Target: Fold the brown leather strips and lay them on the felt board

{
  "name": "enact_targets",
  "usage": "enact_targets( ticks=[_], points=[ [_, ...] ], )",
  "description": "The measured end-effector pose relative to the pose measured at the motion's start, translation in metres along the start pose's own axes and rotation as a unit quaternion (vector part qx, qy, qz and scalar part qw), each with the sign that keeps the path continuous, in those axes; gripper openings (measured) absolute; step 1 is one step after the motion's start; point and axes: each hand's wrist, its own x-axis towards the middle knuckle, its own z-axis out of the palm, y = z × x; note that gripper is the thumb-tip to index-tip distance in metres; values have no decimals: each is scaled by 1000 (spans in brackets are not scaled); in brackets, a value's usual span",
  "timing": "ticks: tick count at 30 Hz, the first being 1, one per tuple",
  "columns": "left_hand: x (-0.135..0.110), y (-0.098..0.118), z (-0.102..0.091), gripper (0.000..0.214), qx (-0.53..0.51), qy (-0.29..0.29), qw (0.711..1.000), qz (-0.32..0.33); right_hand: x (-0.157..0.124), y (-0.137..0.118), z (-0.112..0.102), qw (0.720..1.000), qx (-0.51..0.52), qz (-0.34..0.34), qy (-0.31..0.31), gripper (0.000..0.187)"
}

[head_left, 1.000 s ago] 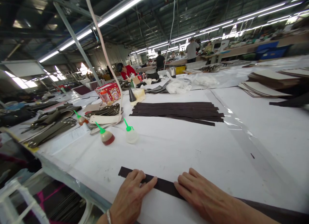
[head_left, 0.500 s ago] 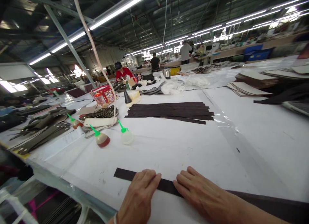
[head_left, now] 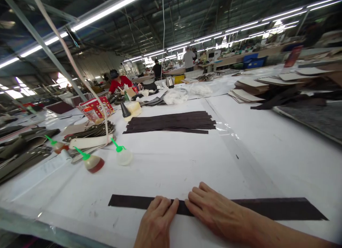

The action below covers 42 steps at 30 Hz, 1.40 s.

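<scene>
A long dark brown strip (head_left: 269, 207) lies flat across the near edge of the white table (head_left: 173, 159). My left hand (head_left: 157, 221) rests on its middle with the fingers stretched flat. Beside it, my right hand (head_left: 213, 210) also presses flat on the strip, fingers extended and touching it. Neither hand grips anything. The strip's left end and its right, slanted end both show.
A stack of similar dark strips (head_left: 171, 122) lies further back. Three glue bottles with green nozzles (head_left: 121, 153) stand at the left, near piles of straps (head_left: 91, 130). Stacked boards (head_left: 248, 89) sit at the right. Other people work at far tables (head_left: 117, 82).
The view has swung to the right, so the strip's whole right end now shows. Both hands stay flat on the strip, with the left one drawn closer to the right.
</scene>
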Motion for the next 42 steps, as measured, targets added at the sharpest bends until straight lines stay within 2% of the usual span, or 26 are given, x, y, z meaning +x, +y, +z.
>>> enact_targets(
  ticks=[8,15,20,24,30,32,35,38,42],
  points=[
    [2,5,-3,67,43,-24,999,5,-20,4,-6,1000,4,6,0,17],
    [3,8,-6,72,80,-61,995,12,-29,5,-12,1000,-1,9,12,17],
    [2,7,-5,78,106,-83,991,16,-43,8,-15,1000,7,12,-17,16],
    [3,7,-4,79,117,-74,990,30,-57,12,-16,999,18,28,-21,18],
    [6,4,-4,64,118,-24,992,44,-70,17,-20,999,25,33,-21,18],
    [13,9,-5,59,87,1,995,44,-71,17,-21,999,18,29,-18,17],
    [32,28,-4,55,-1,12,999,38,-70,16,-23,1000,3,26,-13,17],
    [51,52,6,53,-93,-28,994,54,-71,15,-23,999,-9,24,-21,16],
    [57,66,25,51,-113,-69,991,33,-74,16,-24,999,-21,15,-26,15]
  ],
)
